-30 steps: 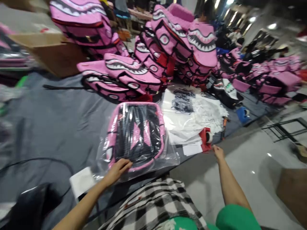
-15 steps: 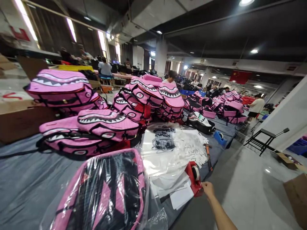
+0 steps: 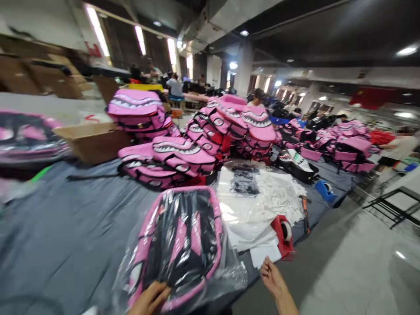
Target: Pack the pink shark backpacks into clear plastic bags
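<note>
A pink and black backpack (image 3: pixel 183 236) lies in a clear plastic bag on the grey-covered table (image 3: pixel 78 227). My left hand (image 3: pixel 152 297) touches its lower left edge through the plastic, fingers bent; whether it grips the plastic cannot be made out. My right hand (image 3: pixel 272 278) is raised at the table's front edge with its fingertips pinched together; anything between them is too small to tell. Just beyond it are white papers (image 3: pixel 265 251) and a red tape dispenser (image 3: pixel 282 236). White plastic bags (image 3: pixel 243 205) lie behind the papers.
Stacked pink shark-face backpacks (image 3: pixel 183 155) stand behind. An open carton (image 3: pixel 95 142) and another bagged backpack (image 3: pixel 29 135) are at left. A blue tape dispenser (image 3: pixel 325 190), an orange-handled tool (image 3: pixel 306 214) and a black-and-white backpack (image 3: pixel 297 164) lie at right. People are farther back.
The view has turned left. My left hand has come into view at the bagged backpack. My right hand has left the red tape dispenser and moved toward the bagged backpack.
</note>
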Demonstrator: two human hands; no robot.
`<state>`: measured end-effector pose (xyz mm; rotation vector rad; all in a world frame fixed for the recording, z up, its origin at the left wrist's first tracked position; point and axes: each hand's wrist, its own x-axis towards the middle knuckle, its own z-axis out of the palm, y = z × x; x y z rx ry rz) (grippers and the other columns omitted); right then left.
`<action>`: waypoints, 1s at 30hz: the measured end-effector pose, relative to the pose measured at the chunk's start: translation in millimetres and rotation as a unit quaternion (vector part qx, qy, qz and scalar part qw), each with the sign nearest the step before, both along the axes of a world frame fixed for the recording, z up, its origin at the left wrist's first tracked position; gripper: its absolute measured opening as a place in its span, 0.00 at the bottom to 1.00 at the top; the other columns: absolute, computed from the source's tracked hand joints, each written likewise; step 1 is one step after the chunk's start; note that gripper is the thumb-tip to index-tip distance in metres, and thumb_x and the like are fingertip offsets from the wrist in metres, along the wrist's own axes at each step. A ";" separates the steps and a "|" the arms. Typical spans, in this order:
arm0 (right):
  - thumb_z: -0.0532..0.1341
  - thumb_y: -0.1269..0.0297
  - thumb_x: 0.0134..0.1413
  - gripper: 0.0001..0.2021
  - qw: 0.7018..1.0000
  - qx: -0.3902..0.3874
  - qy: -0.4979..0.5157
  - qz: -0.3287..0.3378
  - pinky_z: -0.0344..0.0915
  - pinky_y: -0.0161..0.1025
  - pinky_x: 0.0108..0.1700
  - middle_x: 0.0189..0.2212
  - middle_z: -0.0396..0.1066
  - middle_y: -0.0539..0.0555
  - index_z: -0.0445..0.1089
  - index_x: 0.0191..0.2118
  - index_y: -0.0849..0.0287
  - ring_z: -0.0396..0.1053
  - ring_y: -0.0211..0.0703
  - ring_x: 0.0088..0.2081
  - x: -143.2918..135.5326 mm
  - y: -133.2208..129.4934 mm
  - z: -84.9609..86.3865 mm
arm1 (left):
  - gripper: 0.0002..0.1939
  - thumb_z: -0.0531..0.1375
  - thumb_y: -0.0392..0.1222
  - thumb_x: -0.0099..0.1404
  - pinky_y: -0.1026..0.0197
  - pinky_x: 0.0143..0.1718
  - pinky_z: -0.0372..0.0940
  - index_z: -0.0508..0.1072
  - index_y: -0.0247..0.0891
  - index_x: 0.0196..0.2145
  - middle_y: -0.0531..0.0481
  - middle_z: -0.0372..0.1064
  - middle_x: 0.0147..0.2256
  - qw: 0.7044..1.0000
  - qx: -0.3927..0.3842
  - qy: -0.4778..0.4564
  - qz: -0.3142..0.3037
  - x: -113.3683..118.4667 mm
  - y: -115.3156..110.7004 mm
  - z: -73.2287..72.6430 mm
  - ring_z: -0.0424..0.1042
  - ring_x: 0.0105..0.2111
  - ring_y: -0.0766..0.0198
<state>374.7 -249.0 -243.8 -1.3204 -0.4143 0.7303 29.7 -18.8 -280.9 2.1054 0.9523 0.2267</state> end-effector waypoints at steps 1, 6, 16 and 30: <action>0.66 0.31 0.37 0.32 0.999 -0.010 0.012 0.035 0.39 0.31 0.16 0.15 0.39 0.39 0.50 0.21 0.52 0.38 0.31 0.16 -12.3 10.0 3.5 | 0.33 0.42 0.74 0.59 0.54 0.33 0.69 0.63 0.43 0.18 0.49 0.67 0.22 1.000 0.001 0.005 -0.020 3.3 -4.3 14.3 0.69 0.26 0.56; 0.69 0.42 0.48 0.23 0.960 -0.084 -0.009 0.269 0.49 0.32 0.24 0.19 0.52 0.41 0.62 0.28 0.55 0.49 0.33 0.21 -53.0 63.4 38.1 | 0.26 0.50 0.60 0.69 0.56 0.42 0.66 0.64 0.40 0.21 0.50 0.67 0.26 0.996 -0.048 0.061 -0.033 11.0 1.5 25.7 0.68 0.33 0.60; 0.63 0.62 0.63 0.03 0.474 -0.265 -0.605 0.582 0.53 0.35 0.34 0.36 0.77 0.51 0.73 0.39 0.53 0.72 0.43 0.39 -127.0 163.1 82.7 | 0.16 0.56 0.49 0.72 0.53 0.45 0.66 0.71 0.36 0.31 0.51 0.70 0.32 0.996 -0.030 0.058 -0.058 9.3 -1.5 5.5 0.71 0.39 0.60; 0.59 0.63 0.66 0.05 0.546 -0.366 -0.647 0.387 0.59 0.37 0.40 0.43 0.73 0.57 0.68 0.44 0.56 0.71 0.47 0.44 -120.5 134.4 66.4 | 0.17 0.50 0.44 0.73 0.58 0.39 0.58 0.71 0.39 0.29 0.46 0.71 0.30 0.995 0.028 0.054 -0.082 13.7 -4.5 2.3 0.69 0.39 0.56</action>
